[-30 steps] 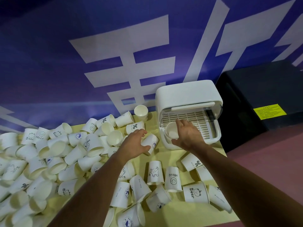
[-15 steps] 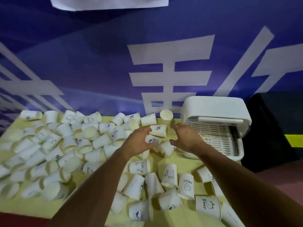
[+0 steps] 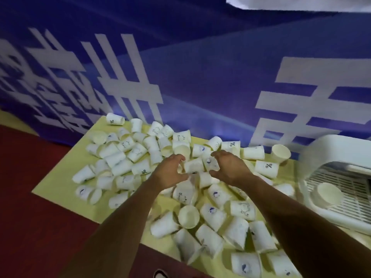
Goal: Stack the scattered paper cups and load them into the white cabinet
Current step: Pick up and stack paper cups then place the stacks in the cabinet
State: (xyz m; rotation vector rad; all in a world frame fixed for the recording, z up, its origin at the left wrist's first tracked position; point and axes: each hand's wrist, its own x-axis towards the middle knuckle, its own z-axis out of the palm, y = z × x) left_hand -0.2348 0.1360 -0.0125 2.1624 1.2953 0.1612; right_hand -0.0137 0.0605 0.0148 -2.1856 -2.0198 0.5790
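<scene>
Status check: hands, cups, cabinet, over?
Left hand and right hand open, empty, flanking a lying cup. Lone cup on cabinet rack; rest scattered on table. Cabinet mouth unblocked.

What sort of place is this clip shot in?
Probably a staged event or recording space: a printed blue banner as backdrop, a yellow-covered table strewn with paper cups, a red floor.

A dark "%" stands on several lying white paper cups (image 3: 266, 167); other cup print is blurred. Large white characters on the blue banner (image 3: 200, 67) are cut off.
</scene>
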